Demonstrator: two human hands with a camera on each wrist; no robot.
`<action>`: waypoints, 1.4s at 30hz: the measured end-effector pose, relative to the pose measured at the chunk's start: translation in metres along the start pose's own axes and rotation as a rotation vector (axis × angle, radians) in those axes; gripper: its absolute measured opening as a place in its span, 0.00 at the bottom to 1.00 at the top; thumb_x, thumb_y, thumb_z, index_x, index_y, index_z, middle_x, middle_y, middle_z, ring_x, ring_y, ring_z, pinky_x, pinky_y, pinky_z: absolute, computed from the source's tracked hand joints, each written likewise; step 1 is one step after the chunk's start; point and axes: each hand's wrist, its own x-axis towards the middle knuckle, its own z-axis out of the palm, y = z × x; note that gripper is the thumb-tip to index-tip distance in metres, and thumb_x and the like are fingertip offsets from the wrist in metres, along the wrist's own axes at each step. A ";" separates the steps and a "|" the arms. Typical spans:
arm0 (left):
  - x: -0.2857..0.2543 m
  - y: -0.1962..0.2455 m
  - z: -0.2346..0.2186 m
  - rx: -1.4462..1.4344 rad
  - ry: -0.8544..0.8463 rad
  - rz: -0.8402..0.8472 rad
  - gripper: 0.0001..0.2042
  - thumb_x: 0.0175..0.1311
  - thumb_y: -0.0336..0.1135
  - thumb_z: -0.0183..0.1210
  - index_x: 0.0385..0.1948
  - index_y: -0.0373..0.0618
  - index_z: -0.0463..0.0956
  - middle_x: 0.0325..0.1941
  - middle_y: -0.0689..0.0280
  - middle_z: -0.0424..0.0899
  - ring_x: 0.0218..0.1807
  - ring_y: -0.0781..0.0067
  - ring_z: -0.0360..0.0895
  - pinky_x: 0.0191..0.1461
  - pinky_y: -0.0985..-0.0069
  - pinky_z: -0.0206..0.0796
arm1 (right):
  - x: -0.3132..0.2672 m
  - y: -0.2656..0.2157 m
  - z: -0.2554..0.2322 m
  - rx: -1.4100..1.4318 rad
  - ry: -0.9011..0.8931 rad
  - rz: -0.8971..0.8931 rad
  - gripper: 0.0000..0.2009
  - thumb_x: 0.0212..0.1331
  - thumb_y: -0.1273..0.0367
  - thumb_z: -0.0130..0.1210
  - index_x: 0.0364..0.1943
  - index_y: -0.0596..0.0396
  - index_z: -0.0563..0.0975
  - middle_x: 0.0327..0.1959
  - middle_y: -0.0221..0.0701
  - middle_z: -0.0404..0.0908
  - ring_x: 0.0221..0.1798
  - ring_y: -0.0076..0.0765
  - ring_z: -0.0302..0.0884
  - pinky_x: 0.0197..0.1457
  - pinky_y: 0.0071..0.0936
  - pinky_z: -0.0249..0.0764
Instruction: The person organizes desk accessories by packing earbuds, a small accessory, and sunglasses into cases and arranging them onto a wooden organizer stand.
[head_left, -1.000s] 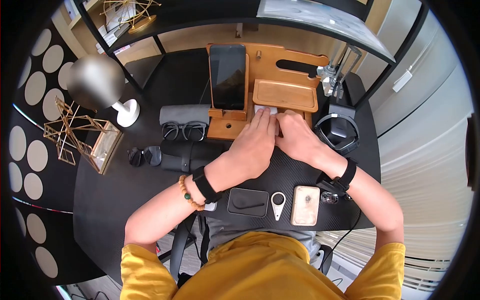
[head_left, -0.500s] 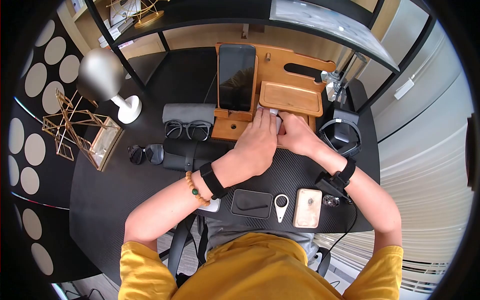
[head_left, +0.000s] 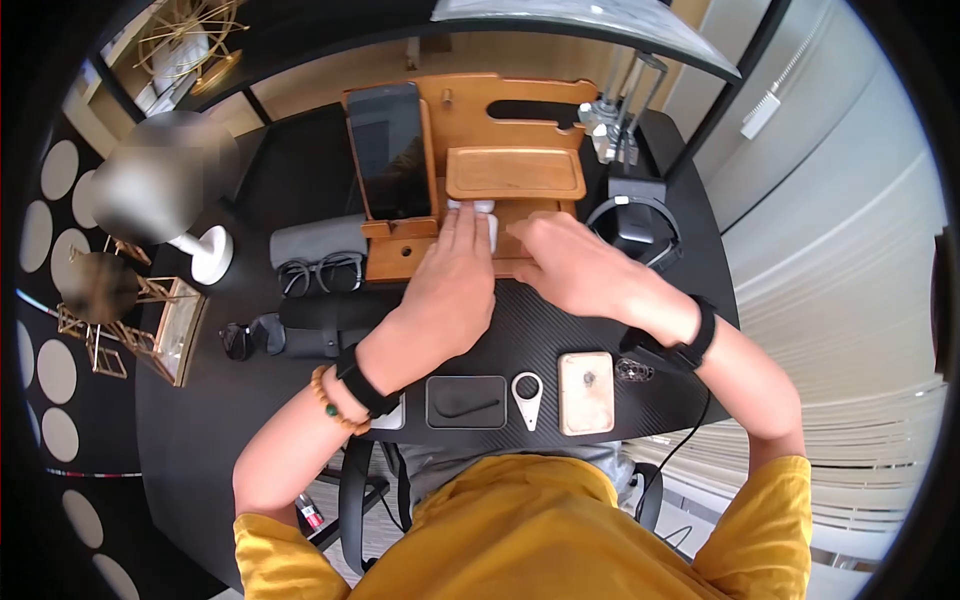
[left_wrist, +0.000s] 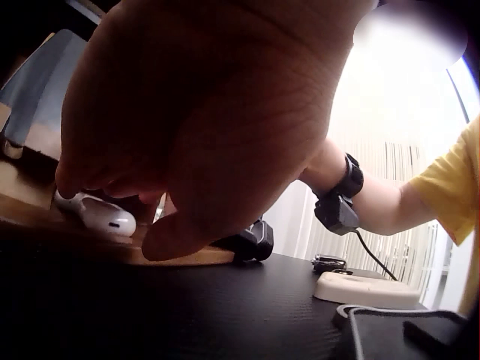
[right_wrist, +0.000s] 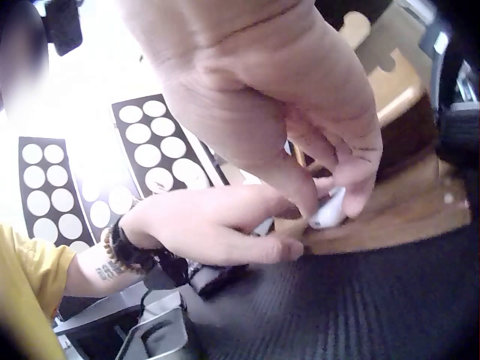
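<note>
A white earbud case [head_left: 487, 232] lies on the base of a wooden desk stand [head_left: 400, 262], under the raised wooden tray [head_left: 515, 175]. Straight fingers of my left hand [head_left: 445, 285] rest along its left side, and in the left wrist view the thumb stays apart from the case [left_wrist: 109, 221]. Just right of it is my right hand [head_left: 580, 265], fingers loosely bent, with a gap between thumb and index finger. In the right wrist view these fingers overlap the case [right_wrist: 328, 211]; nothing shows held between them.
A phone [head_left: 388, 150] leans on the stand. Eyeglasses [head_left: 320, 273], a black case [head_left: 320, 325] and sunglasses [head_left: 250, 337] lie left. In front are a dark tin [head_left: 466, 402], a white ring-headed piece [head_left: 527, 400] and a beige block [head_left: 586, 393]. A black strapped device [head_left: 635, 225] stands right.
The head view has shifted, so the desk things appear further left. My right hand has drawn away to the right of the case, and more of the case shows. My left hand stays on it.
</note>
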 end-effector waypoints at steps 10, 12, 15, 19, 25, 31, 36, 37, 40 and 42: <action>-0.010 0.095 -0.065 -0.200 -0.164 0.323 0.13 0.67 0.33 0.71 0.48 0.37 0.83 0.46 0.58 0.78 0.52 0.53 0.77 0.59 0.59 0.72 | -0.173 -0.035 -0.081 0.043 0.294 0.492 0.17 0.57 0.77 0.76 0.50 0.64 0.85 0.42 0.43 0.86 0.42 0.52 0.88 0.47 0.42 0.84; -0.006 0.111 -0.054 -0.220 -0.185 0.369 0.13 0.66 0.33 0.72 0.46 0.37 0.83 0.45 0.58 0.78 0.52 0.54 0.76 0.57 0.60 0.72 | -0.194 -0.024 -0.064 -0.016 0.280 0.538 0.22 0.56 0.74 0.79 0.55 0.63 0.84 0.46 0.44 0.85 0.47 0.54 0.87 0.52 0.45 0.84; 0.006 0.131 -0.035 -0.277 -0.213 0.410 0.13 0.66 0.35 0.73 0.45 0.37 0.84 0.45 0.59 0.77 0.52 0.56 0.76 0.56 0.61 0.71 | -0.214 -0.008 -0.040 -0.090 0.274 0.591 0.33 0.54 0.67 0.82 0.64 0.64 0.81 0.52 0.47 0.84 0.56 0.60 0.85 0.60 0.49 0.82; 0.023 0.146 0.000 -0.296 -0.220 0.382 0.16 0.62 0.36 0.77 0.45 0.36 0.84 0.46 0.58 0.80 0.53 0.55 0.78 0.58 0.60 0.74 | -0.222 0.003 -0.020 -0.077 0.295 0.660 0.42 0.52 0.61 0.85 0.69 0.66 0.77 0.55 0.49 0.83 0.61 0.62 0.82 0.66 0.50 0.79; 0.042 0.154 0.019 -0.249 -0.253 0.347 0.16 0.59 0.33 0.78 0.43 0.36 0.84 0.48 0.57 0.82 0.53 0.52 0.80 0.60 0.58 0.77 | -0.221 0.009 -0.012 0.040 0.353 0.630 0.30 0.51 0.72 0.79 0.60 0.68 0.82 0.50 0.49 0.83 0.54 0.62 0.86 0.58 0.51 0.84; 0.048 0.156 0.012 -0.358 -0.272 0.241 0.14 0.59 0.27 0.75 0.43 0.37 0.82 0.49 0.55 0.82 0.47 0.48 0.84 0.53 0.53 0.80 | -0.229 0.004 -0.013 0.202 0.492 0.600 0.29 0.47 0.76 0.74 0.59 0.60 0.84 0.50 0.44 0.82 0.51 0.55 0.88 0.53 0.46 0.87; 0.048 0.160 -0.003 -0.604 -0.138 0.125 0.16 0.58 0.22 0.73 0.48 0.39 0.82 0.50 0.56 0.81 0.45 0.47 0.87 0.48 0.55 0.82 | -0.231 -0.014 -0.016 0.376 0.545 0.465 0.33 0.45 0.80 0.74 0.64 0.59 0.84 0.52 0.39 0.80 0.49 0.44 0.87 0.51 0.36 0.90; 0.046 0.161 -0.004 -0.622 -0.069 0.164 0.18 0.58 0.20 0.72 0.51 0.40 0.83 0.50 0.57 0.81 0.46 0.47 0.88 0.48 0.57 0.83 | -0.228 -0.016 -0.014 0.463 0.565 0.454 0.33 0.46 0.80 0.74 0.64 0.60 0.84 0.53 0.39 0.80 0.50 0.43 0.87 0.53 0.35 0.91; 0.041 0.158 -0.013 -0.606 0.004 0.230 0.22 0.57 0.16 0.71 0.55 0.41 0.84 0.51 0.58 0.81 0.47 0.50 0.88 0.49 0.60 0.84 | -0.221 -0.014 -0.009 0.594 0.583 0.437 0.34 0.47 0.81 0.75 0.65 0.63 0.84 0.54 0.39 0.81 0.53 0.38 0.88 0.57 0.31 0.92; 0.038 0.154 -0.019 -0.609 0.009 0.277 0.23 0.57 0.16 0.71 0.56 0.41 0.84 0.51 0.58 0.81 0.47 0.52 0.88 0.48 0.60 0.84 | -0.220 -0.008 -0.003 0.756 0.565 0.429 0.35 0.49 0.82 0.75 0.68 0.64 0.82 0.56 0.36 0.83 0.58 0.32 0.88 0.60 0.31 0.90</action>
